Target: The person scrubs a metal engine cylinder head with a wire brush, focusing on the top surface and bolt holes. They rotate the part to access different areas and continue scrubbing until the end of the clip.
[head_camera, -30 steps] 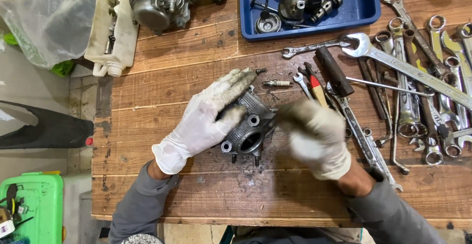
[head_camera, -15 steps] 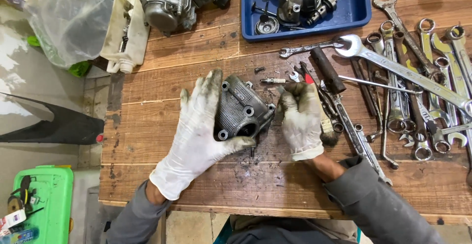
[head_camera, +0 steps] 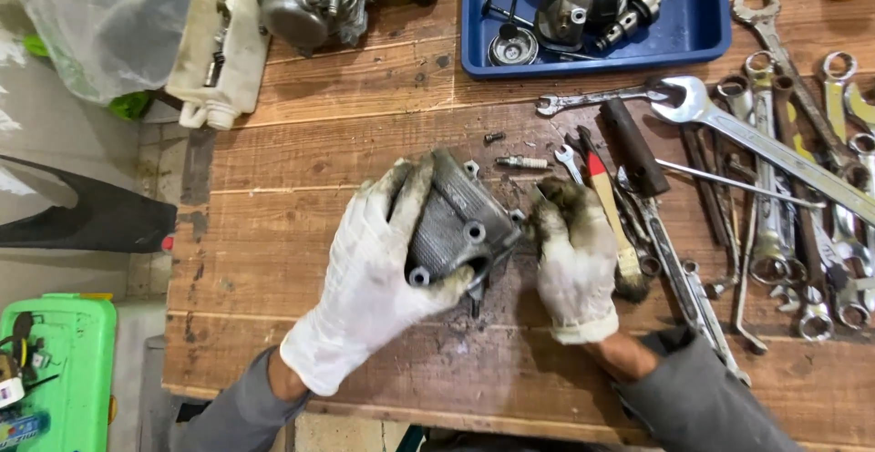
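Wooden worktop point(head_camera: 301, 151), mid-frame: left hand point(head_camera: 369, 279) closed around grey engine part point(head_camera: 453, 224), tilted. Right hand point(head_camera: 576, 261) grips paintbrush point(head_camera: 612, 224) beside it; cleaning step apparently underway, needing steady hold.

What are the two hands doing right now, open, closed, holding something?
Left hand: closed around the grey metal engine part.
Right hand: fingers curled at the part's right edge; whether it grips anything cannot be told.

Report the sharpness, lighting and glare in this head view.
Head view: sharp, both gloved hands unblurred; even, soft daylight with faint shadows under the left hand and grey ribbed metal engine casting; mild glare on the large shiny steel wrench; slight wide-angle bending at edges.
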